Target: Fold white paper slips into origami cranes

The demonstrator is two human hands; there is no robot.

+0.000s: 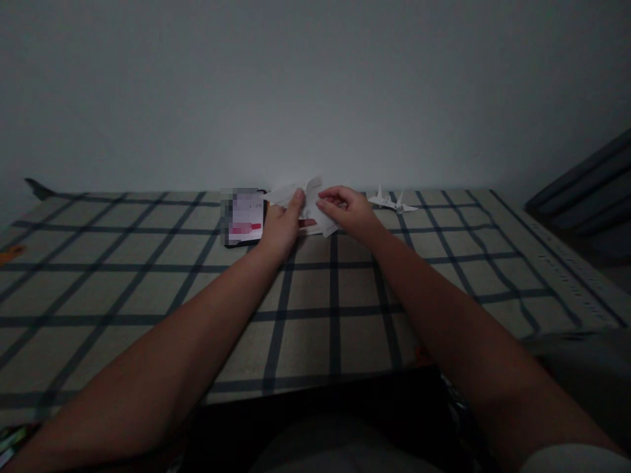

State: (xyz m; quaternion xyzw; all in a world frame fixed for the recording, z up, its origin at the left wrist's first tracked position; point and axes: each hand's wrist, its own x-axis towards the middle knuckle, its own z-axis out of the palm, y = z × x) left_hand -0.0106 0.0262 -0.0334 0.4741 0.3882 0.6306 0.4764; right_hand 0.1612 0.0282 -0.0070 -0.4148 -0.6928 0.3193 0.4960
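Observation:
A white sheet of paper (315, 205), creased and partly folded, is held up between my two hands near the far edge of the table. My left hand (284, 223) grips it from the left, thumb on top and fingers beneath. From the right, my right hand (351, 209) pinches the paper between thumb and fingertips. Just left of my left hand lies a phone (247, 217) with a lit screen, partly blurred out. Beyond my right hand are folded white paper cranes (394, 200) on the cloth.
A checked tablecloth (207, 289) covers the table, which meets a plain wall (315, 92) at the back. At the far left edge lies an orange object (12, 253), partly out of view. Dark folded fabric (591, 197) hangs at the right.

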